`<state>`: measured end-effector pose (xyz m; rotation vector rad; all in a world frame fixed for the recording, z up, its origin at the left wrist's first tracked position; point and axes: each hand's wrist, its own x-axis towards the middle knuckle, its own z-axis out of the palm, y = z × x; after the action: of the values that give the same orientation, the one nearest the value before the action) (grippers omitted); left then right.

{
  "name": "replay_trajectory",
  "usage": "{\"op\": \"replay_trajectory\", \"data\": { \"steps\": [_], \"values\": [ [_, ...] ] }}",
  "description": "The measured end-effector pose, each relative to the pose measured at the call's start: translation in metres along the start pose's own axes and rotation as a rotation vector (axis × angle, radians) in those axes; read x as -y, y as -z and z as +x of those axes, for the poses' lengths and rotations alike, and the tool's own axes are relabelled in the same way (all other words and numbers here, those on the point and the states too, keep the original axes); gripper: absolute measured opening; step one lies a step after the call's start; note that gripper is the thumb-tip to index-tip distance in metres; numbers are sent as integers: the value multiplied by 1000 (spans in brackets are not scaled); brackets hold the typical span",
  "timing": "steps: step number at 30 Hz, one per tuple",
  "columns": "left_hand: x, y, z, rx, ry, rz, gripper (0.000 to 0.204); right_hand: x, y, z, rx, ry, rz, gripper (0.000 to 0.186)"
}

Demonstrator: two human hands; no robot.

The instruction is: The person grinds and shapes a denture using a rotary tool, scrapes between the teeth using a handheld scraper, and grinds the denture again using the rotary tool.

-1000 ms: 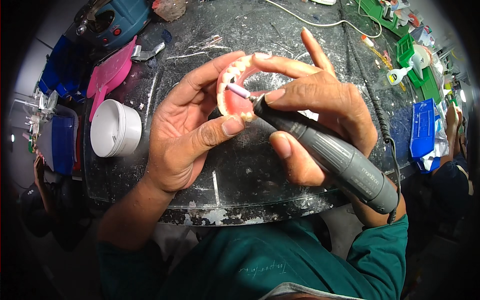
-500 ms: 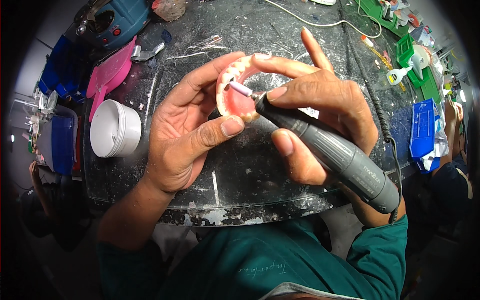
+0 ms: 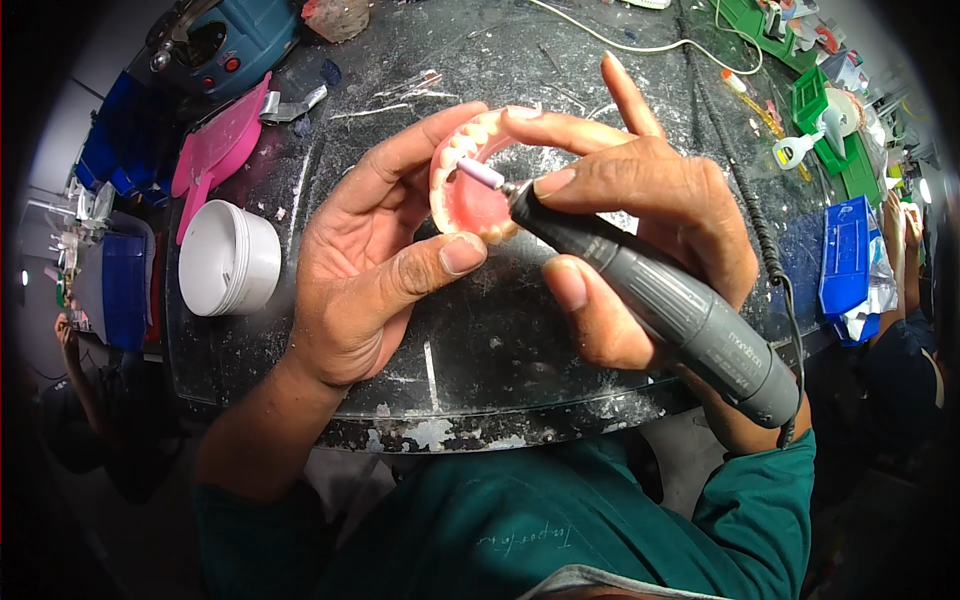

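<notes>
A pink denture (image 3: pixel 478 203) with a row of cream teeth is held above the bench, its arch curving round to the left. My left hand (image 3: pixel 365 260) grips it between the thumb at the lower edge and the fingers behind the far side. In my right hand (image 3: pixel 670 200) is a dark grey rotary handpiece (image 3: pixel 680 305), pointing up and left. Its pale lilac grinding bit (image 3: pixel 480 173) lies against or just over the inner side of the teeth; contact is hard to tell. My right index fingertip rests at the denture's far rim, and another finger sticks up.
Left of my hands stands a white round tub (image 3: pixel 230 258), near a pink dustpan (image 3: pixel 220 140) and a blue-grey machine (image 3: pixel 225 50). A coiled cord (image 3: pixel 755 200) runs down the right. Blue (image 3: pixel 845 260) and green bins (image 3: pixel 812 105) line the right edge; other people sit at both sides.
Almost nothing differs. The denture and my left hand have shifted very slightly left, and the bit has moved a touch up along the teeth.
</notes>
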<state>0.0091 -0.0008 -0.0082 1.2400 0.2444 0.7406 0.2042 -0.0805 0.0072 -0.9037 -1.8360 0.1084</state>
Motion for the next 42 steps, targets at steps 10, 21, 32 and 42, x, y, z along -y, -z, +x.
{"op": "replay_trajectory", "data": {
  "steps": [10, 21, 32, 42],
  "values": [
    [1, 0, 0, 1, -13, 12, 73, 0, 0, 0, -6, 3, -1, 35],
    [1, -1, 1, 1, -15, 2, 73, -1, 0, 0, -11, 15, -29, 37],
    [-3, -1, 0, 1, 57, -71, 70, -3, 2, -4, -40, -69, 68, 36],
    [-3, 0, 2, 31, 3, -157, 65, -6, 1, -6, -103, -78, -30, 42]
  ]
}}
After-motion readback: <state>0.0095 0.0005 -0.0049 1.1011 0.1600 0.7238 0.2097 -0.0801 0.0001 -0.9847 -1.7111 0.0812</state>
